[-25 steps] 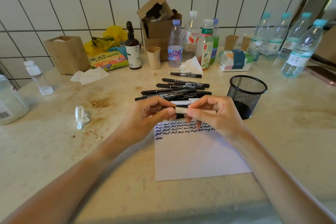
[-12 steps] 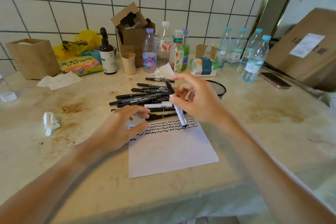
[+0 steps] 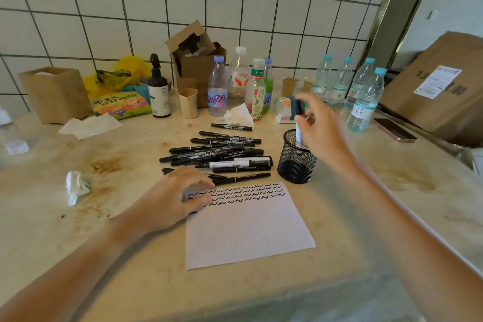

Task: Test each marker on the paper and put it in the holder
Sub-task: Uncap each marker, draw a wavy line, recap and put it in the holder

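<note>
A white sheet of paper [image 3: 248,230] lies on the counter with rows of black squiggles along its top edge. My left hand [image 3: 172,198] rests on the paper's upper left corner, fingers loosely bent, holding nothing. Just behind it lies a pile of several black markers [image 3: 217,151], with one white-bodied marker [image 3: 240,163] among them. To the right stands a black mesh holder [image 3: 295,165]. My right hand [image 3: 324,133], blurred, pinches a white marker with a black cap [image 3: 298,133] upright, its lower end inside the holder.
Bottles [image 3: 218,86], paper cups [image 3: 188,103], a cardboard box [image 3: 196,60] and a tissue pack [image 3: 283,110] line the tiled wall. Water bottles [image 3: 366,102] and a phone [image 3: 394,129] sit at the right. A crumpled tissue [image 3: 75,187] lies at the left.
My right hand lifted the white marker off the paper and carried it right, into the mesh holder. My left hand stayed on the paper's corner.
</note>
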